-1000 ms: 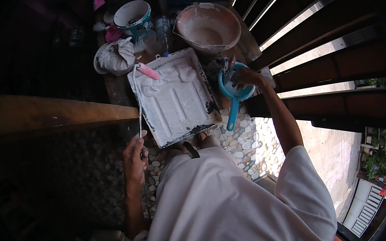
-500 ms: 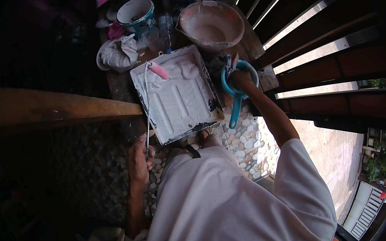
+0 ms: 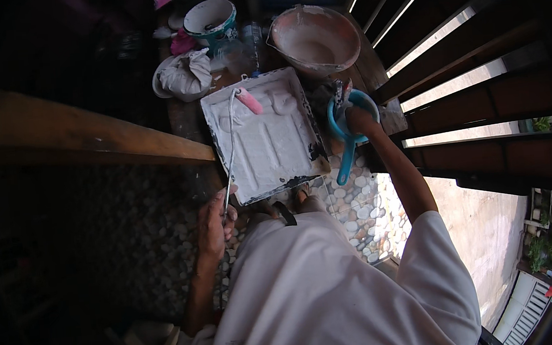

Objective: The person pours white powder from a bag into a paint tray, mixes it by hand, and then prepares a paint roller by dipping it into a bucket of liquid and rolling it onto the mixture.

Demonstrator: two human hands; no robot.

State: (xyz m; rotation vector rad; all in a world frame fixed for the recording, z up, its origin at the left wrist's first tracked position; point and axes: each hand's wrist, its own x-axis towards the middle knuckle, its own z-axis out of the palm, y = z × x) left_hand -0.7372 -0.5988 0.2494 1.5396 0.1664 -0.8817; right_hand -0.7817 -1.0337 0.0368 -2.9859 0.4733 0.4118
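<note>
My left hand (image 3: 214,228) is closed round the lower end of a paint roller (image 3: 249,101), which has a long thin metal rod and a small pink sleeve. That sleeve lies on the white paint at the far end of a paint tray (image 3: 319,148) with a ridged floor. My right hand (image 3: 363,121) reaches into a blue long-handled dipper (image 3: 346,160) to the right of the tray. Its fingers are hidden inside the dipper. Beside them a paint-smeared tool (image 3: 341,93), its kind unclear, sticks up over the far rim.
Behind the tray stand a paint-stained basin (image 3: 314,36), a teal-and-white bucket (image 3: 211,22) and a bowl holding a whitish cloth (image 3: 187,75). A wooden beam (image 3: 91,132) comes in from the left. Dark slats (image 3: 470,89) line the right side, above a pebble-patterned floor (image 3: 350,212).
The whole scene has shifted slightly right in view. The roller sleeve stays at the tray's far end, and my right hand is still in the dipper.
</note>
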